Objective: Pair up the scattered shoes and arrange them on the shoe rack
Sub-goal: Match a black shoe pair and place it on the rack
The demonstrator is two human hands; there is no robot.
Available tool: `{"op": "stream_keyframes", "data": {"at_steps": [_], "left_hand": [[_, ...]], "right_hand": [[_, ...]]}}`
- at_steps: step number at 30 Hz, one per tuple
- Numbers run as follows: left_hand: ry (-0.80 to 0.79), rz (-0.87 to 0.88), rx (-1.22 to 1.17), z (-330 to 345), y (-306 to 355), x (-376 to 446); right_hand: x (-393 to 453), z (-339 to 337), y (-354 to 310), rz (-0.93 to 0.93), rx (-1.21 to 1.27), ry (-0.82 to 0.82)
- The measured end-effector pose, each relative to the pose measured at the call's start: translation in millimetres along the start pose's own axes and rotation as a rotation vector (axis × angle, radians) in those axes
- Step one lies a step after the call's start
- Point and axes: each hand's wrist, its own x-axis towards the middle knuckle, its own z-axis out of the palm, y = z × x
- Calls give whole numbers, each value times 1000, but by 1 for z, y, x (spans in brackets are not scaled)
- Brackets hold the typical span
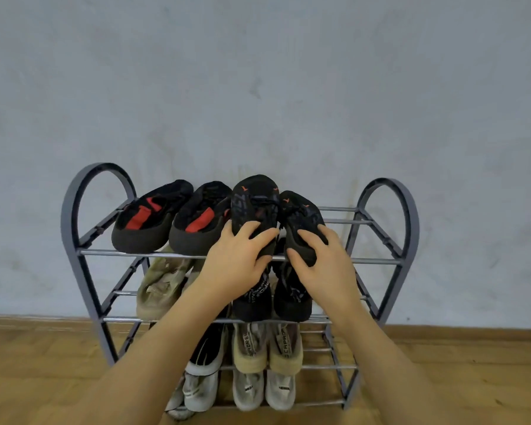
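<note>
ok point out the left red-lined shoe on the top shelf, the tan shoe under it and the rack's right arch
left red-lined shoe (141,233): head view, on its dark heel.
tan shoe (157,286): head view, on its upper, middle shelf.
right arch (410,210): head view, on the curved grey frame.

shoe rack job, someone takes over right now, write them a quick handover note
Left hand grips the heel of one black orange-marked shoe; right hand grips its mate. Both sit on the top tier of the shoe rack, right of the black-and-red pair.
Done: lower tiers hold khaki, black, beige and white shoes.
Left: settle this pair and let go. No loose shoes show on the floor in view.
</note>
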Motion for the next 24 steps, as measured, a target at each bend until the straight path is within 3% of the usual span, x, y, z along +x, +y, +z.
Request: {"op": "stream_keyframes", "data": {"at_steps": [5, 10, 24], "left_hand": [[185, -3, -180, 2, 7, 5], [208, 18, -218, 9, 15, 8], [207, 94, 26, 16, 3, 11]], "right_hand": [[0, -3, 1, 4, 28, 77], [4, -6, 4, -41, -41, 109], [5, 7, 5, -78, -63, 121]]}}
